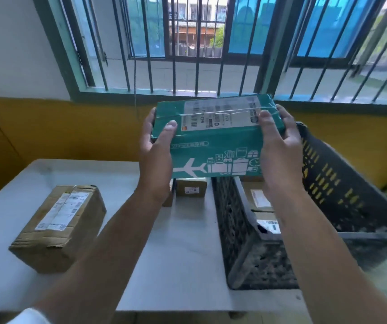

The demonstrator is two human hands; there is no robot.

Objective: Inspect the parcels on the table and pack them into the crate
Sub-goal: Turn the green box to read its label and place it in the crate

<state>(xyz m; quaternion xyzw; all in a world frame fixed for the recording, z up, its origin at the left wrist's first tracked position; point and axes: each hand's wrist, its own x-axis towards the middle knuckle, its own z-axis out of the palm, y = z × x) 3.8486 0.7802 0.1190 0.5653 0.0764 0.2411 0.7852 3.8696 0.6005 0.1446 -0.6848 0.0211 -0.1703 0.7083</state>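
I have one view to work from: the wide-angle camera on the person's head. It sits above the near edge of the white table [183, 242], facing forward and down, so the tabletop runs away from me to the barred window [197, 43] beyond its far edge. It is close in: the left hand [157, 141] and right hand [279, 146] hold the green parcel [216, 141] at arm's length above the table's far half, and the black crate [234, 230] at the table's right end fills the right side.
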